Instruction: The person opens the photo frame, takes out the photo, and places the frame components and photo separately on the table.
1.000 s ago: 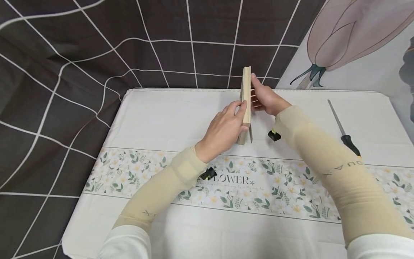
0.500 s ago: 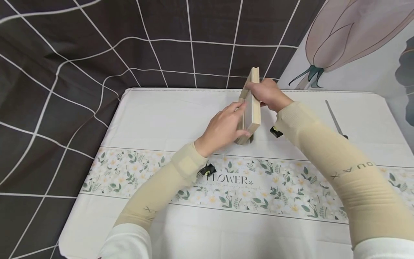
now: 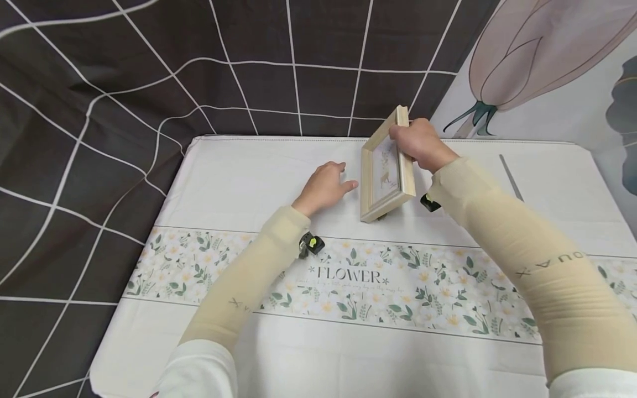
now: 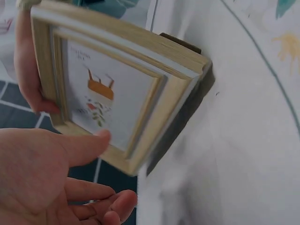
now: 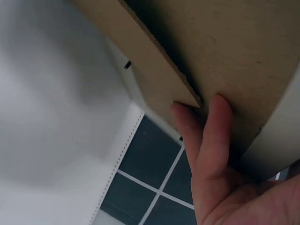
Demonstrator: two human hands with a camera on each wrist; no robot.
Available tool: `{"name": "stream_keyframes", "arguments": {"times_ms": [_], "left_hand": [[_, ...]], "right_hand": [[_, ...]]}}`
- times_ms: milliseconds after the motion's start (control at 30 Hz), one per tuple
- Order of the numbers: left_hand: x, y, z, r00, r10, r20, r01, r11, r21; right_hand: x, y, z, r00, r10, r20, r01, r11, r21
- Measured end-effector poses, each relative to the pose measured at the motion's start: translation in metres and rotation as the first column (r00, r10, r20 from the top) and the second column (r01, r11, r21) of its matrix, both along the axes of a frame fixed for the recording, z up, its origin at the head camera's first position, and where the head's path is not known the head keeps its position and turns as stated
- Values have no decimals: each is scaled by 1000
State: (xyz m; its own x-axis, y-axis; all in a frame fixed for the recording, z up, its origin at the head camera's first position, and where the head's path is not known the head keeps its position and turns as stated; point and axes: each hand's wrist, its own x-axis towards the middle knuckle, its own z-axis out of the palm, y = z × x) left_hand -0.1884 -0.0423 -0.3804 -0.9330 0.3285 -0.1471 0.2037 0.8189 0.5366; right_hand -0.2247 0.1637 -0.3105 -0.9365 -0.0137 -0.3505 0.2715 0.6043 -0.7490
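Observation:
A light wooden picture frame (image 3: 383,171) stands tilted near the table's far side, its face with a printed picture turned to the left. My right hand (image 3: 422,143) grips its right side, thumb on the front moulding. In the right wrist view, fingers of the right hand (image 5: 218,154) touch the brown backboard (image 5: 253,51) beside a flat brown stand leg (image 5: 150,61). My left hand (image 3: 323,188) is held apart from the frame, to its left, thumb and fingers spread with nothing between them. The left wrist view shows the picture (image 4: 101,93) beyond the thumb.
The white tablecloth (image 3: 249,171) has a floral band (image 3: 358,293) across it. A thin grey blade (image 3: 511,178) lies at the right, its handle hidden behind the right sleeve. A dark gridded curtain (image 3: 278,83) hangs behind the table.
My right hand now grips the frame's edge with the thumb in front, and the frame has turned to show its picture. My left hand has let go and drawn back left.

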Motion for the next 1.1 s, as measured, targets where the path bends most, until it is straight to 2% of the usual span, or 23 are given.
{"name": "stream_keyframes", "arguments": {"times_ms": [67, 133, 233, 333, 467, 567, 633, 767, 900, 1100], "left_hand": [[-5, 0, -4, 999, 13, 31, -14, 999, 40], [-9, 2, -7, 996, 25, 90, -34, 994, 102], [-12, 5, -13, 984, 27, 178, -65, 974, 215], [-13, 9, -16, 972, 25, 233, -103, 938, 331], [-13, 16, -14, 967, 49, 252, -160, 882, 443], [-14, 22, -12, 956, 93, 277, -223, 844, 487], [-14, 26, -11, 949, 123, 289, -257, 833, 491], [-15, 34, -7, 941, 171, 292, -296, 835, 464], [-15, 42, -5, 942, 200, 270, -301, 859, 415], [-14, 56, -3, 939, 234, 251, -307, 899, 313]], "right_hand": [[0, 2, 1, 999, -31, 28, 32, 998, -62], [-1, 4, 0, 997, -48, 58, 55, 989, -134], [-3, 7, -2, 993, -55, 106, 79, 970, -230], [-5, 9, -4, 988, -56, 143, 99, 945, -313], [-8, 15, -7, 979, -80, 186, 148, 908, -391], [-9, 23, -8, 968, -97, 231, 192, 879, -437], [-9, 28, -9, 960, -108, 259, 219, 864, -453], [-8, 39, -13, 945, -139, 296, 267, 851, -452], [-7, 49, -17, 934, -152, 324, 295, 839, -457], [-5, 59, -25, 926, -146, 349, 291, 864, -411]]}}
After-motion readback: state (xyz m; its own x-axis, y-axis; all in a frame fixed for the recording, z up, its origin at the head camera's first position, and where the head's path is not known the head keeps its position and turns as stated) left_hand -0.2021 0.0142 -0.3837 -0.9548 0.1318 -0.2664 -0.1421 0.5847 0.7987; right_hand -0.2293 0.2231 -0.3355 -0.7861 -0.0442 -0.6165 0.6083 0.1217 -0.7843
